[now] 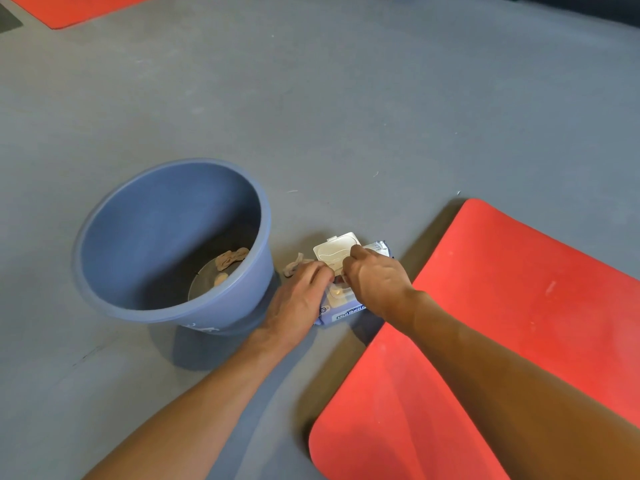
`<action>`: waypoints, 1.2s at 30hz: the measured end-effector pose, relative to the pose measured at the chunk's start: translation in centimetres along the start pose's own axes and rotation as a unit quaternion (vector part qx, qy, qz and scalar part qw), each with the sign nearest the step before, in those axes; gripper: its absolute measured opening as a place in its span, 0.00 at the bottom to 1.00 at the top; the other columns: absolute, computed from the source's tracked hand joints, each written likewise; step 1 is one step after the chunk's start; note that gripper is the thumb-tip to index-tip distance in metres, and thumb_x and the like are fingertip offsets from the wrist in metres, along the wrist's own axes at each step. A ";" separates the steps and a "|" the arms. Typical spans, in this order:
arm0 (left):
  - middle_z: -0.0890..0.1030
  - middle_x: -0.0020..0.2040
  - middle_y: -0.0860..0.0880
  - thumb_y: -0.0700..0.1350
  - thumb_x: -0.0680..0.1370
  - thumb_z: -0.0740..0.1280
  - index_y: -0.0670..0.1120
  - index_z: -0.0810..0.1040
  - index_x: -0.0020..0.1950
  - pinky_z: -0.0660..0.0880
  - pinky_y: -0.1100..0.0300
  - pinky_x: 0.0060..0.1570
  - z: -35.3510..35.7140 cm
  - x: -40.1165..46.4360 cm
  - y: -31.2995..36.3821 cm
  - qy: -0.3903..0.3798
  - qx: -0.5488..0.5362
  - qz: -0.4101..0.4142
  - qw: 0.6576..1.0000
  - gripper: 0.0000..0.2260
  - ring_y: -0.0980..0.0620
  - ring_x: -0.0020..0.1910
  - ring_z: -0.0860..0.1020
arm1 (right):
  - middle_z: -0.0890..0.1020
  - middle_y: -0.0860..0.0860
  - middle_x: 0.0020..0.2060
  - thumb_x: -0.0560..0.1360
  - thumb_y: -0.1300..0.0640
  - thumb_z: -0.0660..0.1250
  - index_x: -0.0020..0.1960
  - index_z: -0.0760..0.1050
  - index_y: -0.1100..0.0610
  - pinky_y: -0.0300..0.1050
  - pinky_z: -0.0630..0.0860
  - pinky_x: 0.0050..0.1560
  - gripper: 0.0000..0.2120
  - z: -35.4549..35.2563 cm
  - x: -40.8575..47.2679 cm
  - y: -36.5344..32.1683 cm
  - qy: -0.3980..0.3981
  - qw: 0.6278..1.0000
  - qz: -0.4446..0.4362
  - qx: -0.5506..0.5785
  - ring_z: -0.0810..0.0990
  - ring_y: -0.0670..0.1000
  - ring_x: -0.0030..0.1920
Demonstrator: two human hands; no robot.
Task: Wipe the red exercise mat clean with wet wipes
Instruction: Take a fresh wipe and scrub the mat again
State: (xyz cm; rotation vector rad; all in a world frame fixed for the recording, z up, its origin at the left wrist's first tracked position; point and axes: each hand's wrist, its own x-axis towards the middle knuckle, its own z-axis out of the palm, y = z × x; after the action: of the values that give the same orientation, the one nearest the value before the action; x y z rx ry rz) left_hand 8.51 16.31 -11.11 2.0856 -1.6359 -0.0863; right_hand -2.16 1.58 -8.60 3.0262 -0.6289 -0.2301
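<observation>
**Head view: two hands at the wipe pack on the gray floor**

In the head view I see a gray floor (346,98) that fills most of the picture. A red mat (519,323) lies on it at the lower right, with one rounded corner pointing up toward the middle. Another red mat (69,8) shows at the upper left corner. A dark strip runs along the upper right edge; I cannot tell what it is.

A blue bucket (166,237) stands at the middle left. Some crumpled tan wipes (230,259) lie at its bottom.

Between the bucket and the near red mat sits a pack of wet wipes (341,311). Its white lid (337,249) is flipped open and stands up at the far end.

My left hand (298,299) lies on the left side of the pack and presses on it. Its fingers look mostly straight. A crumpled tan wipe (294,266) lies on the floor just past its fingertips, near the bucket.

My right hand (377,275) is over the pack's opening. Its fingers are curled tight together at the opening, and seem to pinch something there. I cannot see just what they pinch.

The near red mat is just to the right of my right hand, and my right arm reaches across its corner. The hands do not touch the mat.
</observation>
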 end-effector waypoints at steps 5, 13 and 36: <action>0.78 0.53 0.45 0.28 0.67 0.73 0.43 0.77 0.51 0.77 0.50 0.34 -0.1 0.1 -0.1 -0.002 0.001 0.007 1.000 0.17 0.44 0.51 0.76 | 0.75 0.59 0.60 0.78 0.61 0.64 0.63 0.73 0.62 0.49 0.77 0.48 0.14 0.2 -0.1 -0.1 -0.005 0.999 -0.010 -0.039 0.80 0.57 0.57; 0.77 0.53 0.47 0.30 0.69 0.76 0.44 0.75 0.52 0.78 0.49 0.36 0.0 0.1 -0.7 -0.012 -0.016 0.017 1.000 0.18 0.46 0.51 0.75 | 0.78 0.58 0.40 0.64 0.66 0.73 0.44 0.77 0.61 0.44 0.74 0.33 0.10 1.2 -0.6 0.8 0.045 0.998 -0.031 0.010 0.81 0.56 0.36; 0.77 0.53 0.47 0.28 0.66 0.77 0.45 0.75 0.50 0.71 0.60 0.37 0.0 0.2 -0.8 -0.002 -0.013 0.023 1.000 0.20 0.48 0.49 0.75 | 0.74 0.58 0.38 0.69 0.67 0.73 0.40 0.75 0.62 0.49 0.76 0.30 0.06 0.5 -1.2 1.4 0.068 0.983 -0.005 0.173 0.76 0.59 0.35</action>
State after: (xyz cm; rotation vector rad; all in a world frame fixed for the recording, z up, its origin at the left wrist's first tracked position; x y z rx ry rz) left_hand 9.25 16.26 -11.42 2.0277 -1.6750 -0.0958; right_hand -3.90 0.78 -8.87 3.3360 -0.7084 0.0982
